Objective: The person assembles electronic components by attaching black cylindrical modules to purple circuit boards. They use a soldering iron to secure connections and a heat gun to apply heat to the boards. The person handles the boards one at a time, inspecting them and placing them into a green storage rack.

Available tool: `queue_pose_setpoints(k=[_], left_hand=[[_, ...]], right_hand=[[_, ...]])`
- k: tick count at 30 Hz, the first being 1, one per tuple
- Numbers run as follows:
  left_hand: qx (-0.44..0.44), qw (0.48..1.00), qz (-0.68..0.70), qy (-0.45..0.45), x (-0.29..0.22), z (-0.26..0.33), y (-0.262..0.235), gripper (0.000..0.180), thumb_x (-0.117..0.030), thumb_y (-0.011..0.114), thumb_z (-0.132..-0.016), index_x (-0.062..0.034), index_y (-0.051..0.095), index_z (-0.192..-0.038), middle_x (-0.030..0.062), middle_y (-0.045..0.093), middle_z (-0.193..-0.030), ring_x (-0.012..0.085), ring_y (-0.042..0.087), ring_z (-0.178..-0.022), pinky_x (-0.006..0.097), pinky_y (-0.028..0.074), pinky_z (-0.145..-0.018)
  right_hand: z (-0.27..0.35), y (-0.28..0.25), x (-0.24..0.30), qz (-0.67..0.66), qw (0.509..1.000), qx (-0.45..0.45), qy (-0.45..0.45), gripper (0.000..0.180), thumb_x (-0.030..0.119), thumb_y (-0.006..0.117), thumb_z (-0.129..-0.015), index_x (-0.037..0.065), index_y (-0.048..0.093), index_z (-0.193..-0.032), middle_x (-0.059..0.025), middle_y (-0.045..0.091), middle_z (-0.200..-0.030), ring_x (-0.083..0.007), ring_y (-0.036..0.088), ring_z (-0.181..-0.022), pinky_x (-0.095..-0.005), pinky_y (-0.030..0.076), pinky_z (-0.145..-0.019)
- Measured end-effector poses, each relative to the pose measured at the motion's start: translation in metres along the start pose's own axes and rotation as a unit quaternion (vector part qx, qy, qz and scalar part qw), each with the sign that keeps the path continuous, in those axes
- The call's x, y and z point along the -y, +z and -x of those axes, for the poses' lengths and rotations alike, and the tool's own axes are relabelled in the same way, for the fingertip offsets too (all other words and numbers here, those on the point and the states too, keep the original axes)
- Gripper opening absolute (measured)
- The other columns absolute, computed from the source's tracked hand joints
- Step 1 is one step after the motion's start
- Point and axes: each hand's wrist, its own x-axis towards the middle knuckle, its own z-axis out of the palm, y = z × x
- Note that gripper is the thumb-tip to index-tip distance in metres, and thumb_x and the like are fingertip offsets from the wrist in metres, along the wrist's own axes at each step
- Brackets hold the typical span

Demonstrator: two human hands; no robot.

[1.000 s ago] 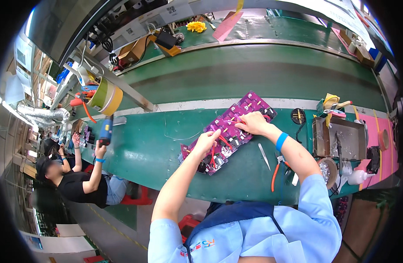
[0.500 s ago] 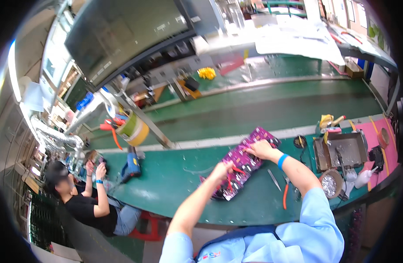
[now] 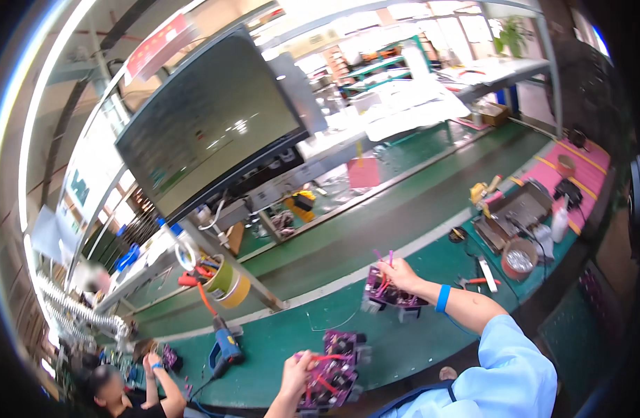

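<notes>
A purple circuit board (image 3: 346, 369) with red wires is low in the middle, tilted and slightly blurred. My left hand (image 3: 297, 376) is closed at its left edge, gripping the board or its wires. Farther right and back, a second purple circuit board (image 3: 396, 298) stands close to the bench's middle. My right hand (image 3: 401, 274) pinches it at the top, where red and pink wire ends stick out past the fingers. A gap separates the two boards. On my right wrist sits a blue band (image 3: 442, 298).
Orange-handled pliers (image 3: 479, 281), a grey tray (image 3: 499, 228) and a cup of shiny small parts (image 3: 520, 260) lie right. A blue heat gun (image 3: 227, 346) and a hung tool bucket (image 3: 230, 284) stand left. At lower left, a co-worker's hands (image 3: 152, 362) hold something.
The purple boards lay together under both hands; now they are apart, one in each hand, left nearer me and right farther back. The view has swung, showing more of the monitor.
</notes>
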Motion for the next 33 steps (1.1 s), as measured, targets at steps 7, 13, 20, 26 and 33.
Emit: queue_pose_setpoints(k=[7, 13, 20, 26, 33], left_hand=[[0.043, 0.987, -0.145, -0.046, 0.005, 0.046, -0.055, 0.023, -0.021, 0.049, -0.085, -0.0007, 0.060, -0.083, 0.0008, 0.054, -0.062, 0.0080, 0.048, -0.054, 0.022, 0.036, -0.045], [0.171, 0.945, -0.276, 0.027, -0.027, 0.046, -0.002, 0.021, -0.018, 0.049, -0.085, 0.0001, 0.059, -0.084, 0.0037, 0.056, -0.068, 0.0086, 0.049, -0.056, 0.022, 0.038, -0.047], [0.368, 0.872, -0.282, 0.158, -0.061, 0.035, 0.106, 0.030, -0.025, 0.049, -0.086, 0.0039, 0.055, -0.091, 0.0073, 0.056, -0.068, 0.0148, 0.057, -0.054, 0.024, 0.046, -0.044], [0.517, 0.804, -0.279, 0.096, -0.086, 0.083, 0.311, 0.029, -0.030, 0.053, -0.086, -0.0021, 0.058, -0.088, 0.0049, 0.057, -0.074, 0.0110, 0.052, -0.064, 0.025, 0.042, -0.053], [0.597, 0.701, -0.389, -0.007, 0.005, 0.141, 0.560, 0.020, -0.016, 0.048, -0.088, 0.0016, 0.057, -0.086, -0.0043, 0.041, -0.058, 0.0031, 0.034, -0.049, 0.018, 0.025, -0.044]], right_hand=[[0.128, -0.021, 0.089, -0.251, 0.963, 0.006, 0.097, 0.039, 0.034, 0.044, -0.090, 0.006, 0.052, -0.063, 0.0036, 0.042, -0.048, -0.0043, 0.033, -0.038, -0.0201, 0.023, -0.036], [0.248, -0.076, 0.117, -0.165, 0.969, -0.160, 0.091, 0.038, 0.032, 0.047, -0.089, 0.006, 0.052, -0.061, 0.0041, 0.041, -0.049, -0.0038, 0.035, -0.042, -0.0202, 0.025, -0.039], [0.379, -0.169, 0.121, -0.107, 0.830, -0.547, -0.024, 0.039, 0.032, 0.048, -0.089, 0.006, 0.054, -0.060, 0.0033, 0.044, -0.050, -0.0027, 0.036, -0.043, -0.0201, 0.026, -0.040], [0.522, -0.281, 0.073, -0.123, 0.589, -0.781, -0.169, 0.035, 0.034, 0.047, -0.089, 0.009, 0.049, -0.065, 0.0077, 0.035, -0.049, -0.0002, 0.028, -0.039, -0.0177, 0.018, -0.035], [0.678, -0.403, -0.039, 0.056, 0.420, -0.905, 0.048, 0.036, 0.030, 0.046, -0.088, 0.003, 0.052, -0.065, 0.0004, 0.044, -0.053, -0.0073, 0.043, -0.052, -0.0253, 0.034, -0.047]])
